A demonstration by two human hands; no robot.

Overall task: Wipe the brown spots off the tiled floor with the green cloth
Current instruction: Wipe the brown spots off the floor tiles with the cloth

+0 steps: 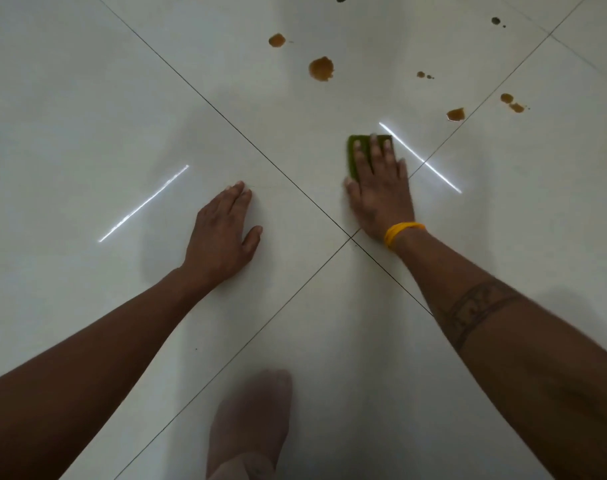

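My right hand (pixel 378 188) lies flat on the green cloth (pixel 352 157), pressing it onto the white tiled floor (pixel 87 98) with straight fingers; most of the cloth is hidden under the hand. Flat on the floor to the left rests my left hand (pixel 222 233), holding nothing. Several brown spots lie beyond the cloth: a large one (pixel 321 68), one further back (pixel 277 40), one to the right (pixel 455 114), and a pair (pixel 512 102) past the grout line. Small dark specks (pixel 496 20) sit at the far right.
Dark grout lines cross just in front of my right wrist (pixel 350 237). A bare foot (pixel 253 424) shows at the bottom centre. Two bright light reflections streak the tiles, one by each hand.
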